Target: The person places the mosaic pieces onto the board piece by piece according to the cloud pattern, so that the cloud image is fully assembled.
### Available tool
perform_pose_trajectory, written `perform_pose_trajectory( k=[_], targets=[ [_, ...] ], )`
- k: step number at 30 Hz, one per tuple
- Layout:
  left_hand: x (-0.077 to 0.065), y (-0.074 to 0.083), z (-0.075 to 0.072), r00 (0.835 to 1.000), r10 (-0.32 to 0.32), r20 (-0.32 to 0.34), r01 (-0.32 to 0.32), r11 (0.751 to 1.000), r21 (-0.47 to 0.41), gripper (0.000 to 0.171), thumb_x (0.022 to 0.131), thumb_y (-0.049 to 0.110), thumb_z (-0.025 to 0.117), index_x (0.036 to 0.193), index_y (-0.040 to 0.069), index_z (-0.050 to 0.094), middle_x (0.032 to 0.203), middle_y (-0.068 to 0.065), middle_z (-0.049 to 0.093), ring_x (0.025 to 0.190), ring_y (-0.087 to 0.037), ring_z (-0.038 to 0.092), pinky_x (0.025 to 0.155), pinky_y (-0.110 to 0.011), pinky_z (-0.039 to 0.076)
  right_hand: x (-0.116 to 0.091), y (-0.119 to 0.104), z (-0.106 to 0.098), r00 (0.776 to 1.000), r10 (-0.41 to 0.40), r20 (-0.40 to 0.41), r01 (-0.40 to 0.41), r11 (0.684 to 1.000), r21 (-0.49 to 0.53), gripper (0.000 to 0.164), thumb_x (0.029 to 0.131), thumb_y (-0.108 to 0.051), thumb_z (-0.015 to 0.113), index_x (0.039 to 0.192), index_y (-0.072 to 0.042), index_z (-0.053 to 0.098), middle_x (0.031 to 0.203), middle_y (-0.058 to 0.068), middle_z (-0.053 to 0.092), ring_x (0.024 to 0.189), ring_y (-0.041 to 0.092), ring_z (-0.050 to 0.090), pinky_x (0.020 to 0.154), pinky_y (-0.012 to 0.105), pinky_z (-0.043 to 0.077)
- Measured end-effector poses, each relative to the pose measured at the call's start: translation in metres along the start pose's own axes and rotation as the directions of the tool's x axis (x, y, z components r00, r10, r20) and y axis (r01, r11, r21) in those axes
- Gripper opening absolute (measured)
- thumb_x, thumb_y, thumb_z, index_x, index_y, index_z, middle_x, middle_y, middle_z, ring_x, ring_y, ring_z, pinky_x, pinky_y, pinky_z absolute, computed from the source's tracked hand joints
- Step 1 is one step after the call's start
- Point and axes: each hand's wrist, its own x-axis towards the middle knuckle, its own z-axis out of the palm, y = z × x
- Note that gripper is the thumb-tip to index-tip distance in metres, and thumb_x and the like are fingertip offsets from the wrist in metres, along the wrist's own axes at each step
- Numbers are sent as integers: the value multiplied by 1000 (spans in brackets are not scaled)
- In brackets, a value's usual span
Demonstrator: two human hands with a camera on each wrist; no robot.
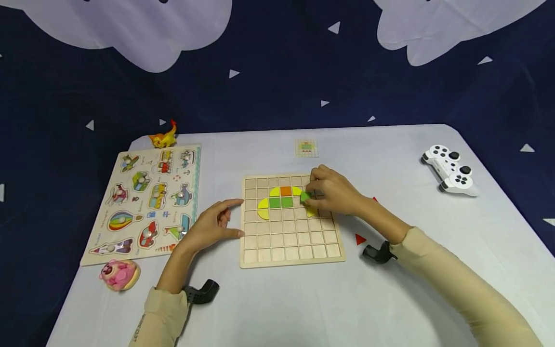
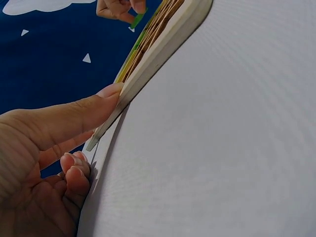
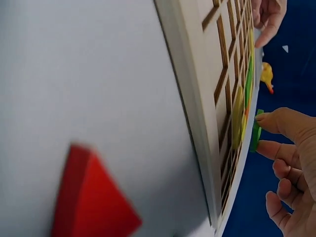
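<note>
A wooden grid board (image 1: 277, 263) lies on the white table. Thumb and index finger of my left hand (image 1: 208, 226) touch its left edge, both stretched out, the other fingers bent. Above the board's upper right part, my right hand (image 1: 336, 193) pinches a green square tile (image 3: 256, 131) between thumb and index finger. In the grid sit two green squares (image 1: 281, 202) side by side, an orange square (image 1: 285, 191) above them, and yellow rounded pieces (image 1: 263, 209) around them. The right hand partly hides the yellow pieces on that side.
Red triangles (image 1: 360, 239) lie right of the board, one partly behind the right arm. A small pattern card (image 1: 306, 148) is beyond it. To the left are a vehicle puzzle board (image 1: 147, 202), a yellow figure (image 1: 165, 139) and a pink toy (image 1: 120, 275). A white game controller (image 1: 450, 169) rests far right.
</note>
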Motion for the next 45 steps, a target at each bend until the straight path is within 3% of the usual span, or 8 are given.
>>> perform_pose_trajectory(
  k=[11,19,28,37,45],
  targets=[
    [0,1,1,1000,-8,2,8,1000,9,78,70,6,88,141,5,54,87,-5,42,70,-15,38,61,-24,35,4,-8,11,999,-34,41,35,999,-29,21,83,-22,79,93,-4,77,91,4,56,84,18,42,78,34,40],
    [1,3,-1,1000,-9,3,9,1000,-3,79,70,6,88,141,5,54,86,-6,42,70,-16,38,61,-24,35,6,-10,16,998,-57,-22,57,998,-22,14,81,-16,81,87,-4,77,89,4,56,81,19,43,74,33,40],
    [0,4,-1,1000,-8,2,8,1000,6,78,71,5,88,141,5,54,86,-6,42,70,-15,38,61,-24,35,9,-17,13,997,72,40,-73,997,28,17,82,-17,81,91,-3,78,91,4,59,83,19,45,76,33,40],
    [0,1,0,1000,-9,-2,9,1000,9,78,71,6,88,141,5,54,86,-5,42,70,-15,38,62,-24,34,-17,-7,-5,991,124,-44,-121,991,59,23,85,-17,79,102,-2,78,92,5,60,89,17,48,78,35,43],
    [0,1,0,1000,-7,3,7,1000,1,78,71,7,88,141,5,54,87,-5,41,71,-16,38,63,-25,34,-57,14,-23,983,181,-32,-180,983,25,24,81,-14,82,101,-2,78,91,6,57,87,15,44,75,35,41]
  ],
)
